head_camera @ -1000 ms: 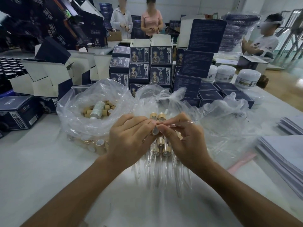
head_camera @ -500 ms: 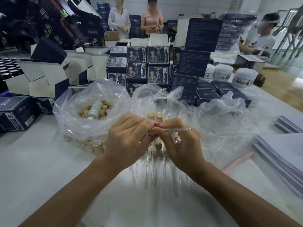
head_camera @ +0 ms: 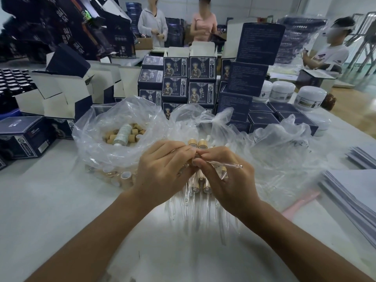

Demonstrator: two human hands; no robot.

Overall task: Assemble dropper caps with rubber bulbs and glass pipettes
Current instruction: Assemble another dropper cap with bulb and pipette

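My left hand (head_camera: 162, 171) and my right hand (head_camera: 225, 180) meet fingertip to fingertip above the table's middle. The right hand pinches a clear glass pipette (head_camera: 223, 162) that sticks out to the right, its rounded tip past my knuckles. The left hand's curled fingers grip a dropper cap, almost wholly hidden between the fingertips. Below the hands lie several finished droppers with wood-coloured caps (head_camera: 205, 188) and loose glass pipettes (head_camera: 183, 208). A clear plastic bag (head_camera: 97, 147) to the left holds many wood-coloured caps (head_camera: 134, 132).
Stacked dark blue product boxes (head_camera: 189, 82) stand behind the bags, with white jars (head_camera: 311, 97) at the right. Crumpled plastic (head_camera: 284, 151) lies right of my hands. Grey sheet stacks (head_camera: 352, 192) sit at the right edge. Three people work in the background.
The pipette's free end has swung down from pointing up-right to pointing slightly down-right. Both hands stay joined at the fingertips.
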